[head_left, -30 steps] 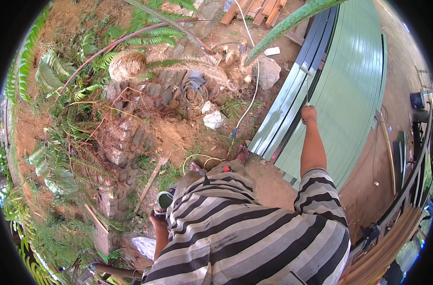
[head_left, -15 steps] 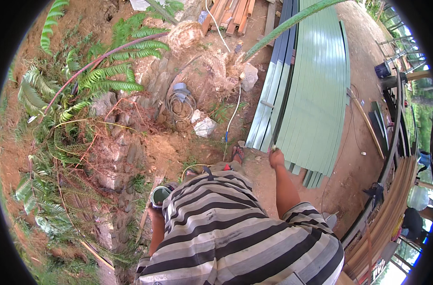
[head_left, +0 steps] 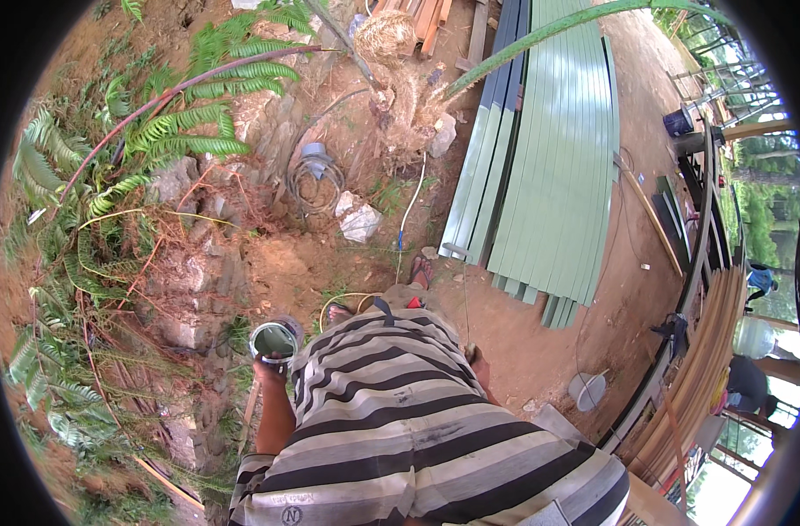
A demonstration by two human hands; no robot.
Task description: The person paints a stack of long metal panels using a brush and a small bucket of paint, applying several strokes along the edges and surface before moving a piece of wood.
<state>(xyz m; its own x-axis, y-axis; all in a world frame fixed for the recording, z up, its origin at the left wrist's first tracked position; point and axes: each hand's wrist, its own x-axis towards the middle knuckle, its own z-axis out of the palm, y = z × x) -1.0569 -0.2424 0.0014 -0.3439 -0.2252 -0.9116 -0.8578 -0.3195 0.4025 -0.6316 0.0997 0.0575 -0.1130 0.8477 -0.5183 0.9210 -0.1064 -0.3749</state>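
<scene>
My left hand (head_left: 270, 361) is closed on a paint can (head_left: 258, 333) with green paint in it, held out at my left side. In my right hand (head_left: 477, 361), partly hidden by my striped shirt, is a small paint roller (head_left: 453, 251) on a long thin wire handle. The roller lies across the near end of the shiny pale strips at the left edge of a stack of long green metal profiles (head_left: 553, 202). Its handle runs back toward me past the near end of the stack.
Ferns (head_left: 189, 131) and rough rock border the left. A coil of wire (head_left: 316, 188), white stones (head_left: 359, 219) and a hose (head_left: 410, 206) lie ahead. A pale bucket (head_left: 586, 391) stands right, near stacked timber (head_left: 693, 377). A green stalk (head_left: 549, 35) arches over the profiles.
My right hand has drawn back toward my body, pulling the roller along the strip to its near end. The left hand still holds the can, a little farther left in view.
</scene>
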